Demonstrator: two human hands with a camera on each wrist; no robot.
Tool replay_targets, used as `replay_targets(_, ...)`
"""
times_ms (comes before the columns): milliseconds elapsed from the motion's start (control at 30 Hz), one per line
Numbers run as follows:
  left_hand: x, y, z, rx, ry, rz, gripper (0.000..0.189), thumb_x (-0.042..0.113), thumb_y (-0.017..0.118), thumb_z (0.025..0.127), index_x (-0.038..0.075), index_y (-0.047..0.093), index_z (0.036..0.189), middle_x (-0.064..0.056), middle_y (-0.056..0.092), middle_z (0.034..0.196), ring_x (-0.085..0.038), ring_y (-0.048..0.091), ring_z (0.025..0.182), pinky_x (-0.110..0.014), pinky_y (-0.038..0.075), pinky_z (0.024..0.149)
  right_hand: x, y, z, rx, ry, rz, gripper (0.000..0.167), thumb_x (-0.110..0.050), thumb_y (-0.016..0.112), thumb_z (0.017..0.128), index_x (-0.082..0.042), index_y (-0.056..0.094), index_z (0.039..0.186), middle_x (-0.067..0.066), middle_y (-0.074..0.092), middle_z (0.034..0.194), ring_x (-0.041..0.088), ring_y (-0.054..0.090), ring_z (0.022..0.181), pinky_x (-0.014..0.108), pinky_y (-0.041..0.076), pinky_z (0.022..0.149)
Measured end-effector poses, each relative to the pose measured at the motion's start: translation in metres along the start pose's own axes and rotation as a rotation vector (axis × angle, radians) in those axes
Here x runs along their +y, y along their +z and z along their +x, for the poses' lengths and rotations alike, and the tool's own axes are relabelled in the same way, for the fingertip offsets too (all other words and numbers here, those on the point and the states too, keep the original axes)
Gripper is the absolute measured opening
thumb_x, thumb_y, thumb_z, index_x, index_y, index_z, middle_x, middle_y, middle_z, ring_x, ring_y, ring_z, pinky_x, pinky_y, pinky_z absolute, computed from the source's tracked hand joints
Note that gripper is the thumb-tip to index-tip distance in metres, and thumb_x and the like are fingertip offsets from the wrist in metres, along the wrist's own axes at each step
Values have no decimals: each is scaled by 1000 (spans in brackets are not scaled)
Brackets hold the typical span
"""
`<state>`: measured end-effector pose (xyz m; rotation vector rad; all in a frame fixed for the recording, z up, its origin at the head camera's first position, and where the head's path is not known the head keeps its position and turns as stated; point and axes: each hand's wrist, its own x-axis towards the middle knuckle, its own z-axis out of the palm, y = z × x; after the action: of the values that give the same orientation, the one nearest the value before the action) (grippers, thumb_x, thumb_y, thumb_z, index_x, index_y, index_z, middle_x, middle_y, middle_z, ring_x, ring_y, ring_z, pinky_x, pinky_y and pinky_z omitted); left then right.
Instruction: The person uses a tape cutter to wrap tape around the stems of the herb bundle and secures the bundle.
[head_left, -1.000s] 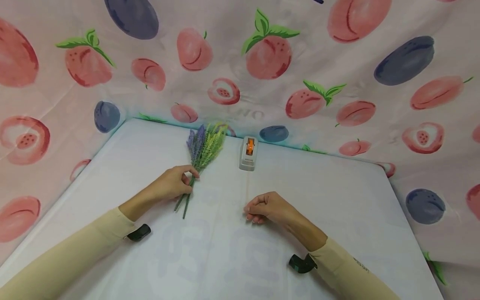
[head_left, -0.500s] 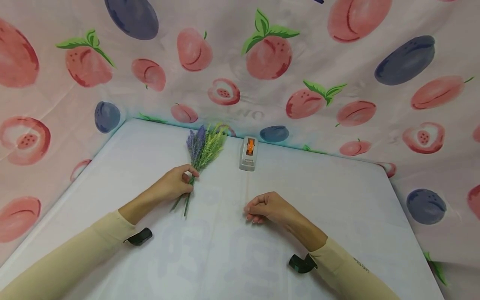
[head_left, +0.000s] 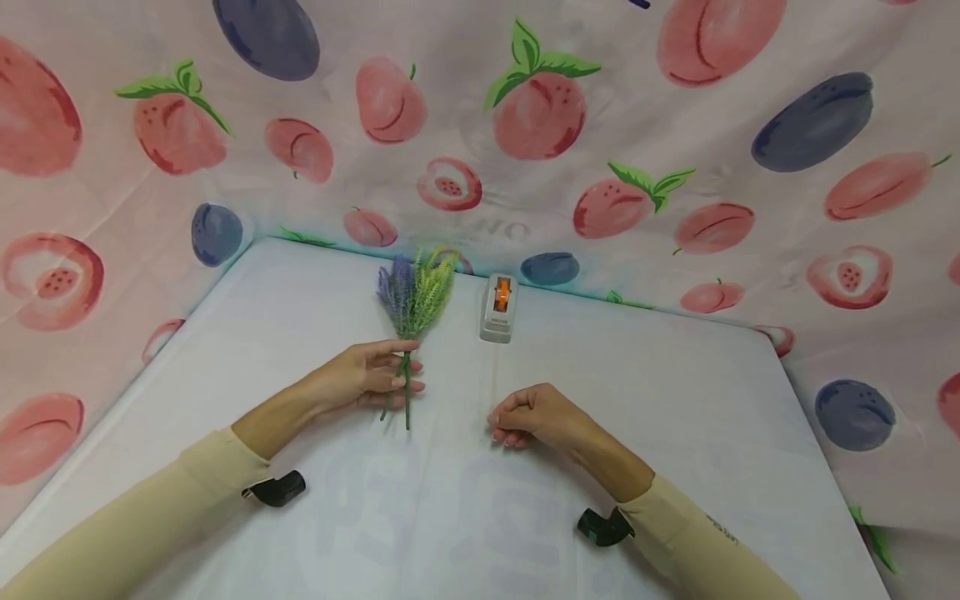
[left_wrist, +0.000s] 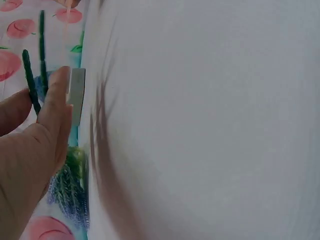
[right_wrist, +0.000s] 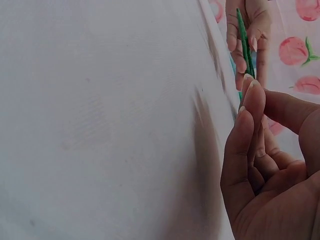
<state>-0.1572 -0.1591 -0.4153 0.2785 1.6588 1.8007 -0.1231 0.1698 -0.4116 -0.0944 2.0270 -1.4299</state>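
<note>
Left fingers (head_left: 387, 347), parted, hold flower stems (head_left: 407, 408); right fingers (head_left: 514, 402) pinch tape (head_left: 494, 372).

The left hand (head_left: 377, 375) hid part of the flower stems (head_left: 408, 408); the right sleeve (head_left: 690, 533) (its lettering (head_left: 723, 530) unreadable) ran out of view.

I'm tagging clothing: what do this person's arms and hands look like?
The left sleeve and right sleeve are long and beige; unreadably small dark lettering marks the right one. A rounded black fitting juts from the left sleeve's end, a similar one from the right's. The left hand and right hand are gloveless.
</note>
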Motion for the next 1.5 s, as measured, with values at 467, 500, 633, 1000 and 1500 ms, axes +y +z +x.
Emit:
replay_targets(467,-7,11,1,174,8,-27,71,-4,63,97,3,20,152,-26,51,146,-24,72,101,-37,60,79,1,-2,1,-7,1,9,19,-13,70,95,3,73,104,9,76,84,12,65,67,26,55,66)
replay_targets(500,-7,12,1,174,-1,-22,73,-3,64,96,2,18,153,-25,52,146,-22,72,101,-35,60,78,1,-2,1,-7,1,10,19,-13,71,95,3,73,104,9,76,84,12,65,67,26,55,66)
replay_targets(633,-9,12,0,136,-20,9,75,1,66,96,-3,22,156,-22,58,140,-21,71,104,-35,59,80,2,-3,0,-6,5,12,20,-14,71,95,3,73,105,8,76,84,12,65,67,26,55,66)
replay_targets(1000,-6,17,2,7,11,102,56,0,70,93,-8,48,143,-20,68,126,-25,73,102,-35,59,84,3,1,-1,-6,10,3,28,-25,74,94,3,74,99,5,75,78,10,66,65,27,55,64)
replay_targets(1500,8,41,28,-89,46,222,46,-4,56,99,-2,52,145,-23,67,120,-29,72,100,-40,59,85,4,9,-2,-39,2,46,35,-31,69,97,4,75,100,4,75,77,11,68,65,26,55,62)
